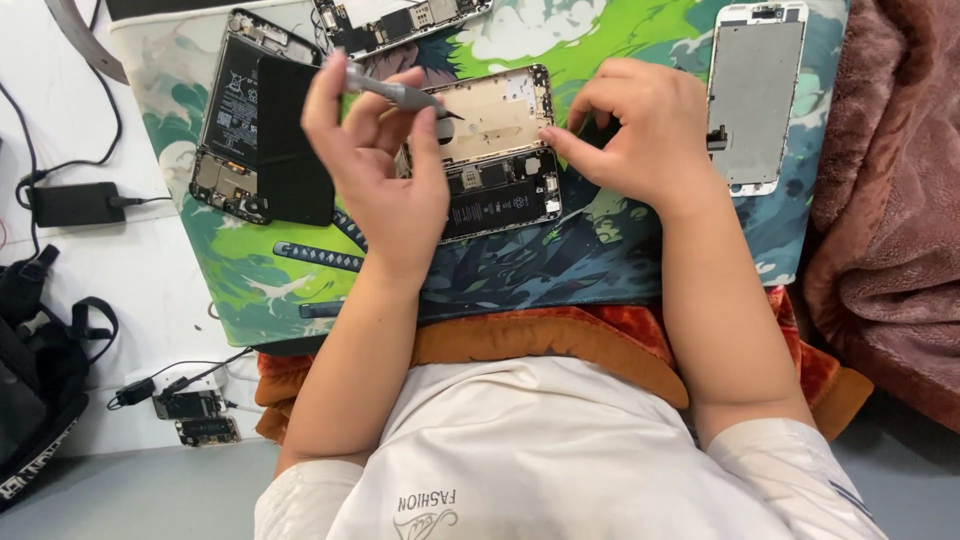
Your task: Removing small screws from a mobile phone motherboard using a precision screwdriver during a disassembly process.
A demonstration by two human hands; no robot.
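An opened phone body [497,150] lies on a green illustrated mat [560,255], its black battery and circuit board showing. My left hand [385,165] grips a slim grey screwdriver [393,92], whose tip points at the phone's upper inside. My right hand [640,130] rests on the phone's right edge with fingertips pressing its frame, steadying it.
Another opened phone [240,110] with a black panel lies at the mat's left. A third phone board [395,22] sits at the top. A white-framed screen panel [755,95] lies at right. A black charger [75,203], cables, small boards [195,415], a black bag [40,370] are left; brown blanket [890,200] right.
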